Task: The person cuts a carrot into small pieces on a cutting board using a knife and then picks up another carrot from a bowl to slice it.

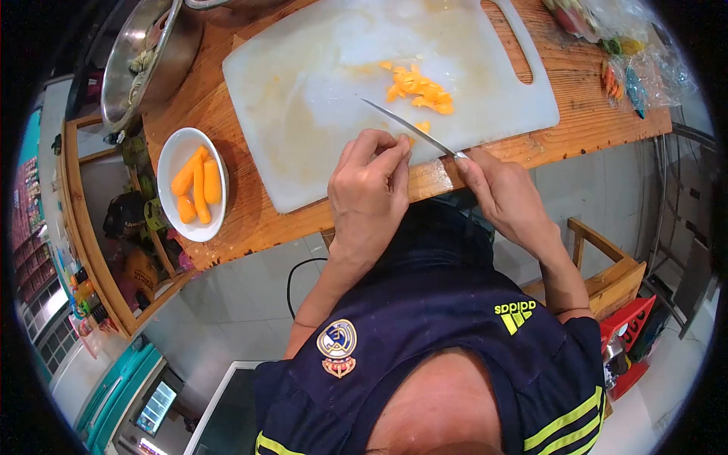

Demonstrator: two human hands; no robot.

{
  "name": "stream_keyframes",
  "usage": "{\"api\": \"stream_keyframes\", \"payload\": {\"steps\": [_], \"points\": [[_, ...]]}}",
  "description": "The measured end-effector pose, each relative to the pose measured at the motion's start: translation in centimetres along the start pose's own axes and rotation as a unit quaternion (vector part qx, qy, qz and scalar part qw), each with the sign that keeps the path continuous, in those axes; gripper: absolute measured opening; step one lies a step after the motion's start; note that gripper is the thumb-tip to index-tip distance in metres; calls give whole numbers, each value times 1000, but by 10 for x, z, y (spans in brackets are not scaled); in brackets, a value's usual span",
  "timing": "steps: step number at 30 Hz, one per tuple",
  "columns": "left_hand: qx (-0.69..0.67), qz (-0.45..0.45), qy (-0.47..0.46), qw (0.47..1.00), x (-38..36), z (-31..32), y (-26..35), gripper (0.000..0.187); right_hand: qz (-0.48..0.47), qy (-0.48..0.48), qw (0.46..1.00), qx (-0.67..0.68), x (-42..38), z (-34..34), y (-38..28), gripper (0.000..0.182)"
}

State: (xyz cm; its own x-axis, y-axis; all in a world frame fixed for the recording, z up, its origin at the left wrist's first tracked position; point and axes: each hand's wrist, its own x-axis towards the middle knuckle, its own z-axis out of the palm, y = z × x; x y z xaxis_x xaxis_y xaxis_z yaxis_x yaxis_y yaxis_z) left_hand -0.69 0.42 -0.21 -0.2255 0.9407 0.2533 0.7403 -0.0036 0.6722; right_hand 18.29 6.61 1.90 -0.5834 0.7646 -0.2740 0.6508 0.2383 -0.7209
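Note:
My right hand point(504, 196) is closed round the handle of a kitchen knife point(413, 127), whose blade points left across the near edge of the white cutting board point(303, 144). Beside the blade, my left hand point(371, 186) is pinched, with a small orange carrot piece point(412, 140) showing at its fingertips; most of what it grips is hidden. A little pile of chopped carrot point(421, 91) lies on the board beyond the knife. To the left, a white bowl point(164, 168) holds several peeled carrot pieces point(200, 182).
A large metal basin point(163, 80) stands at the back left of the wooden table point(246, 227). Plastic bags point(656, 76) with vegetables lie at the back right. A wooden stool point(607, 277) is beside me on the right, and wooden shelving point(95, 235) stands at left.

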Motion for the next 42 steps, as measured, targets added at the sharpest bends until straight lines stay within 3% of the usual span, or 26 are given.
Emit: {"api": "stream_keyframes", "payload": {"steps": [2, 8, 11, 17, 38, 42], "points": [[9, 29, 7, 1000, 1, 0, -2, 11, -11, 3, 1000, 3, -6, 0, -4, 32], [-4, -7, -10, 1000, -1, 0, 2, 10, -29, 11, 1000, -2, 2, 10, 1, 32], [-9, -2, -7, 1000, -1, 0, 2, 10, 5, -43, 999, -16, 8, 7, -3, 33], [-11, -17, -12, 1000, -3, 2, 2, 11, -22, -1, 1000, 3, -6, 0, -3, 32], [-27, -18, -7, 999, -5, 2, 2, 12, 6, -5, 998, -59, 0, 9, -3, 34], [-23, -24, -13, 999, -5, 1, 3, 11, 2, -3, 1000, -4, -7, 2, -2, 34]]}}
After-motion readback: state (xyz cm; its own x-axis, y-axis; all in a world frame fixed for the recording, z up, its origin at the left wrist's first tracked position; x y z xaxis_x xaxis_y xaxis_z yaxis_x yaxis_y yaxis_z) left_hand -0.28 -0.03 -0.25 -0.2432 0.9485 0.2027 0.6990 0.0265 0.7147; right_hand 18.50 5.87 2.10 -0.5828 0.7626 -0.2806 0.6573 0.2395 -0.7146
